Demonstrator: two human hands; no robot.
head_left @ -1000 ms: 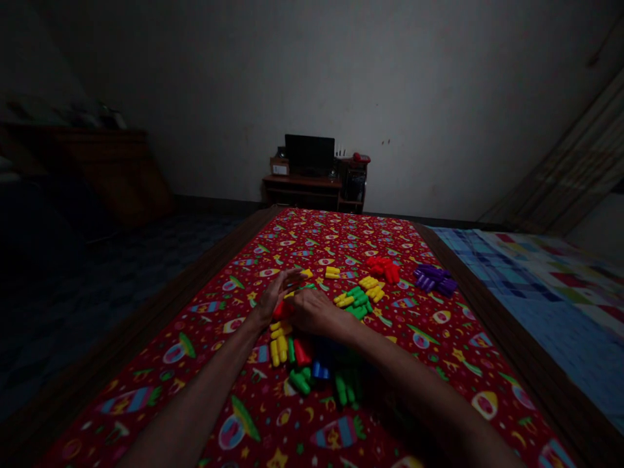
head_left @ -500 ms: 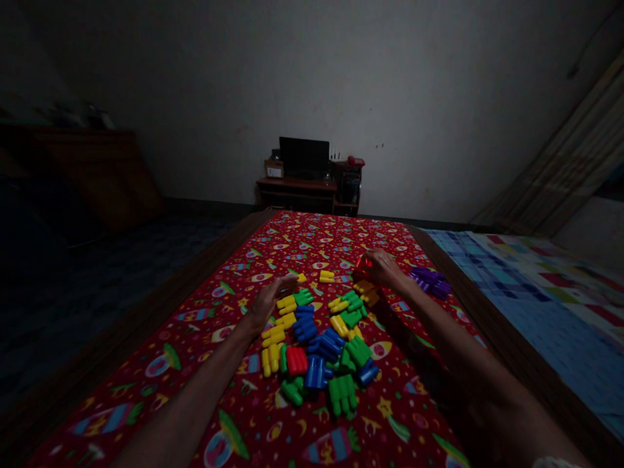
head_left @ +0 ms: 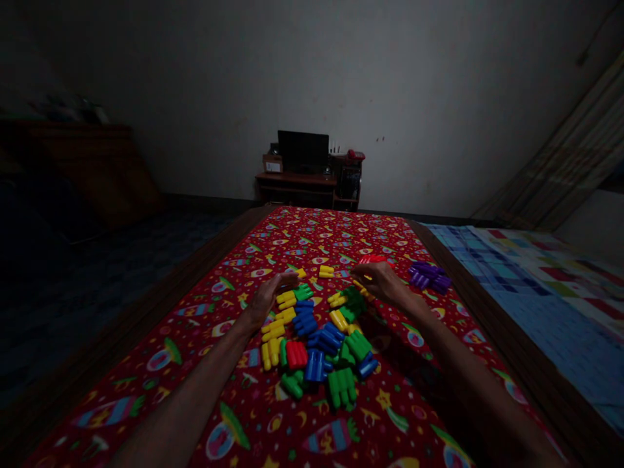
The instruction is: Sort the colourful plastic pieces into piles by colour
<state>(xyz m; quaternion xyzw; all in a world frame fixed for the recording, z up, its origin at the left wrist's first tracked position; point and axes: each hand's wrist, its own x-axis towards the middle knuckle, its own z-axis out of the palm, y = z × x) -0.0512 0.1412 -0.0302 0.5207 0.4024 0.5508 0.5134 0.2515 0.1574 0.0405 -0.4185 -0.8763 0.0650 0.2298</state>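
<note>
Left hand [head_left: 264, 299]: loosely cupped, thumb and fingers parted, beside the yellow blocks [head_left: 286, 316] along the pile's left edge.
Right hand [head_left: 386, 282]: fingers curved and parted from the thumb, over the pile's far right side.
Mixed pile [head_left: 325, 338]: green, blue, yellow and red blocks lying between the forearms on a red printed cloth [head_left: 414, 396].
Purple blocks [head_left: 429, 277]: grouped right of the right hand.
Red blocks [head_left: 373, 259]: partly hidden behind it.
Background: dark monitor [head_left: 303, 151] against the wall.
</note>
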